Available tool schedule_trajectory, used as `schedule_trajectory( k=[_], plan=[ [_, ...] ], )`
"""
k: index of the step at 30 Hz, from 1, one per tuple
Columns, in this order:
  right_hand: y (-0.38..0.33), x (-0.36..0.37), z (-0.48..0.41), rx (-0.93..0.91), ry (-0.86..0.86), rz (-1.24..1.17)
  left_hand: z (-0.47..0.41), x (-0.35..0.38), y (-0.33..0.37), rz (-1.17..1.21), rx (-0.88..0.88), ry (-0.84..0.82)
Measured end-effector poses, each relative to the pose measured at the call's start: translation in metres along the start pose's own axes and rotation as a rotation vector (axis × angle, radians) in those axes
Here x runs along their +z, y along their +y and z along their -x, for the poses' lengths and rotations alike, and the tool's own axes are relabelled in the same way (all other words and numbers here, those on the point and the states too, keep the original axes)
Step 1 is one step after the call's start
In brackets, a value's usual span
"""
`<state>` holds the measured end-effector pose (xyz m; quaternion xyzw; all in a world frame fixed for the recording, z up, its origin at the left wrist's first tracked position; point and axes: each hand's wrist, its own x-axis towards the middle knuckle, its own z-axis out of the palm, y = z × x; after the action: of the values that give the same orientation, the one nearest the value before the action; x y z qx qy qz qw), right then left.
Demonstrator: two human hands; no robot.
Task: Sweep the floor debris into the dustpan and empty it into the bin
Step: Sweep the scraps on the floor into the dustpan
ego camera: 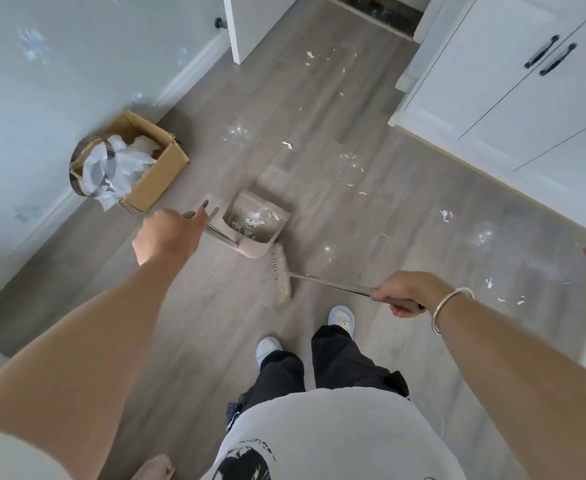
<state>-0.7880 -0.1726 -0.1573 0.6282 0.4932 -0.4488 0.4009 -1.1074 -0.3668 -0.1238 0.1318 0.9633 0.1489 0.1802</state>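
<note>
A beige long-handled dustpan (277, 216) rests on the grey wood floor at the centre, with white scraps lying inside it. My left hand (168, 233) grips the top of its metal handle. My right hand (400, 294), with a silver bangle on the wrist, holds the broom handle. The broom head (281, 273) sits on the floor just in front of the dustpan's near corner. White paper scraps (287, 144) are scattered over the floor beyond and to the right. A round metal bin (87, 147) stands by the left wall.
A cardboard box (160, 174) stuffed with white paper sits against the bin. White cabinets (513, 81) with black handles run along the right. A white door edge (234, 29) stands at the top. My slippered feet (340, 317) are just behind the broom.
</note>
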Motion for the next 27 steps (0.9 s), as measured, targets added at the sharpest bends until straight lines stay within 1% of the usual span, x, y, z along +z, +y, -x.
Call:
schedule_trajectory(
  k=[5, 11, 17, 19, 22, 27],
  plan=[
    [0.025, 0.006, -0.008, 0.012, 0.149, -0.037, 0.003, 0.009, 0.016, -0.044, 0.068, -0.011],
    [0.046, -0.012, -0.022, 0.016, 0.249, -0.143, 0.014, 0.024, 0.037, -0.037, 0.058, -0.018],
    [0.065, -0.055, -0.029, -0.062, 0.424, -0.031, 0.030, 0.038, 0.062, -0.063, 0.041, -0.018],
    [0.071, -0.074, -0.033, -0.086, 0.392, -0.084, 0.034, 0.042, 0.069, -0.066, 0.030, -0.021],
    [0.080, -0.105, -0.035, -0.075, 0.352, -0.209, 0.041, 0.048, 0.083, -0.062, 0.010, -0.016],
    [0.082, -0.141, -0.036, -0.077, 0.396, -0.210, 0.048, 0.057, 0.107, -0.041, 0.010, -0.007]
  ],
)
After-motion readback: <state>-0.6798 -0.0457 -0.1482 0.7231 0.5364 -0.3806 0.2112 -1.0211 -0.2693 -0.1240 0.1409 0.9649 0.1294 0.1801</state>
